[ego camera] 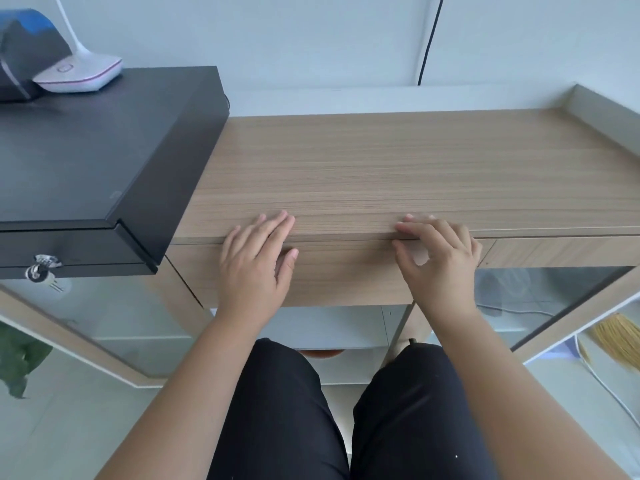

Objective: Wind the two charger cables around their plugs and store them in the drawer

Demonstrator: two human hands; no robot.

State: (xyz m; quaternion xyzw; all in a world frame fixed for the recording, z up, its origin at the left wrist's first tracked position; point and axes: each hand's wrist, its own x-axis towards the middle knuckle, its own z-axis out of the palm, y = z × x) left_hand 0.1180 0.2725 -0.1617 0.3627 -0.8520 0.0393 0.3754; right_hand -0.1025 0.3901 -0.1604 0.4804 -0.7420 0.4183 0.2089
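Both hands on closed drawer (332, 271) front: left hand (254, 261) flat, fingers released; right hand (438, 261) fingers loosely curled, grasping nothing. Charger cables not visible, likely inside. Risk: fingers pinched against counter (398, 168) edge.

Two hands were in view: the left hand (254, 261) and the right hand (437, 263), both at the front edge of one wooden desk (398, 168). One drawer front (343, 275) sat under that edge. One black box (86, 157) stood at the desk's left edge, carrying one white lamp base (81, 75) at its back left corner and one key (43, 268) on its front. One black cable (429, 39) hung behind.
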